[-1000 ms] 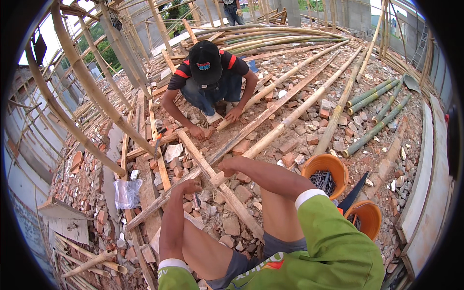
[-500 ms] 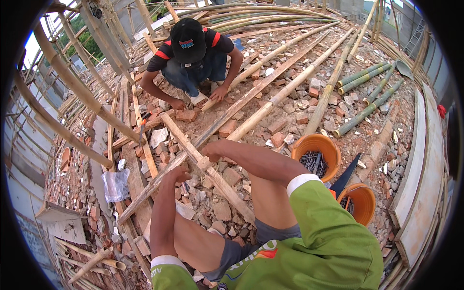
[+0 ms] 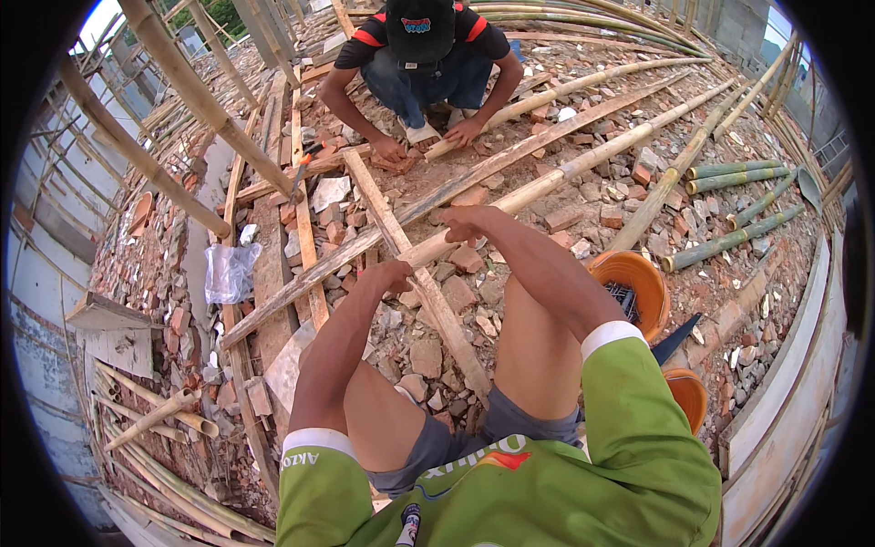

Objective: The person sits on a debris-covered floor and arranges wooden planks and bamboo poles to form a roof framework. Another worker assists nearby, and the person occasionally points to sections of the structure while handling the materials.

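Lettering first: green shirt (image 3: pixel 510 510) carries white letters and an orange-red mark across the chest, more white letters by the left cuff; black cap (image 3: pixel 424 41) on the co-worker opposite has red and blue lettering.

Surroundings: broken brick and rubble (image 3: pixel 427 357) cover the ground. Co-worker squats across the way, one hand (image 3: pixel 465 133) at the end of a second pole (image 3: pixel 583 88), the other by a brick. To the right, an orange bucket (image 3: pixel 653 284) containing dark nails, a dark blade (image 3: pixel 676 339), and a second orange bucket (image 3: pixel 688 399); beyond these, cut green bamboo lengths (image 3: pixel 734 237). To the left, a clear plastic bag (image 3: pixel 231 273) and tall slanting poles (image 3: pixel 208 102). A long plank (image 3: pixel 310 281) runs diagonally through the middle, crossed by a short plank (image 3: pixel 441 323).

Main piece: bamboo pole (image 3: pixel 556 175), pale tan, smooth, straight, its near end at the short plank between the knees, far end toward upper right. Right hand (image 3: pixel 467 224) lies over the pole near that end, fingers bent; left hand (image 3: pixel 394 275) is at the crossing, fingers curled. Cannot tell whether either grips
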Demonstrator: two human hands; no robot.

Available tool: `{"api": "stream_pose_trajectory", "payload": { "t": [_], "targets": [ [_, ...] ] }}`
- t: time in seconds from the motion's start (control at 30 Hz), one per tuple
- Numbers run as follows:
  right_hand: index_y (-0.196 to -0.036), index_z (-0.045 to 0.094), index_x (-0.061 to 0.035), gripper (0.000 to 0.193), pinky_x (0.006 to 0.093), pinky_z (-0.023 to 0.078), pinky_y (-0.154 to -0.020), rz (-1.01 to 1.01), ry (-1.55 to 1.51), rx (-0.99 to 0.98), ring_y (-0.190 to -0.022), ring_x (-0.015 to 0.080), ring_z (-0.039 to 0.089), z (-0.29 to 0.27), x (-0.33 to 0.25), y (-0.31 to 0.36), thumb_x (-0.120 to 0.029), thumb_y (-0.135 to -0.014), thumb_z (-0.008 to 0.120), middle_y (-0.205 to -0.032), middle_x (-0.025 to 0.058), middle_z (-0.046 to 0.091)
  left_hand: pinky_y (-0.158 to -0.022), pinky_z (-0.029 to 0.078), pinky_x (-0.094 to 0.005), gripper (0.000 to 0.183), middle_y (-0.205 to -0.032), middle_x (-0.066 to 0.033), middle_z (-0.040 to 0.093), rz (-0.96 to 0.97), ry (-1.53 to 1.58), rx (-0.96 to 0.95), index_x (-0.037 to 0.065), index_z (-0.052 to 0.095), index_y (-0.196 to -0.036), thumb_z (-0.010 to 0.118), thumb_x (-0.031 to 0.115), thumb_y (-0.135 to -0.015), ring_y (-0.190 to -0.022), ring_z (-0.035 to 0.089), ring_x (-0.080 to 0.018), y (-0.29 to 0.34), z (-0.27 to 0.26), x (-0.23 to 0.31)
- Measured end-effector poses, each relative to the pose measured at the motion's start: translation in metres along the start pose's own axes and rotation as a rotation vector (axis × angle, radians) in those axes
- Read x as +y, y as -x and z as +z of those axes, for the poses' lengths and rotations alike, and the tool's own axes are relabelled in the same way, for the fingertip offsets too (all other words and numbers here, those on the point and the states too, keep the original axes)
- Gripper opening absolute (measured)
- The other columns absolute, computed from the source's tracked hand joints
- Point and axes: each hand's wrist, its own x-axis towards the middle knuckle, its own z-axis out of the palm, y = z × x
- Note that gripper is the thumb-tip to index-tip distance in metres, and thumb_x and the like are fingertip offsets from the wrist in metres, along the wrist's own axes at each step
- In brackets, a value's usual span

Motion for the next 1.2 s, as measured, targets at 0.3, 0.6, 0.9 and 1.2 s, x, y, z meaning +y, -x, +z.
{"api": "stream_pose_trajectory", "payload": {
  "t": [0.3,0.6,0.9,1.2],
  "targets": [
    [-0.132,0.028,0.0038,0.057,0.0407,0.053,-0.061,0.086,0.015,0.156,-0.076,0.0302,0.069,-0.025,-0.026,0.046,-0.014,-0.085,0.054,-0.118,0.0249,0.058,-0.084,0.050,-0.0428,0.044,-0.109,-0.0167,0.065,-0.038,-0.071,-0.012,0.007,0.063,-0.115,0.065,0.031,-0.078,-0.104,0.061,-0.0332,-0.007,0.011,-0.011],
    [-0.140,0.024,-0.0019,0.062,0.0427,0.050,-0.060,0.118,-0.002,0.095,-0.081,0.0321,0.068,-0.025,-0.015,0.041,-0.016,-0.089,0.054,-0.120,0.0230,0.057,-0.085,0.050,-0.0432,0.044,-0.111,-0.0157,0.065,-0.063,-0.032,0.009,0.007,0.062,-0.116,0.065,0.030,-0.079,-0.104,0.061,-0.0319,0.005,-0.010,0.008],
    [-0.144,-0.001,0.0117,0.094,0.0449,0.046,-0.093,0.295,0.094,0.569,-0.107,0.0353,0.061,-0.024,-0.009,0.026,-0.029,-0.084,0.060,-0.119,0.0255,0.059,-0.099,0.043,-0.0406,0.057,-0.128,-0.0197,0.055,-0.022,-0.032,0.011,0.004,0.054,-0.128,0.064,0.039,-0.084,-0.119,0.053,-0.0330,0.014,-0.004,-0.011],
    [-0.144,-0.005,0.0113,0.086,0.0457,0.046,-0.092,0.385,-0.006,0.683,-0.109,0.0377,0.060,-0.033,0.000,0.038,-0.017,-0.085,0.051,-0.121,0.0277,0.057,-0.100,0.042,-0.0403,0.058,-0.125,-0.0208,0.057,0.077,-0.075,0.058,0.003,0.057,-0.125,0.063,0.042,-0.083,-0.117,0.054,-0.0344,-0.003,0.003,-0.018]
  ]
}}
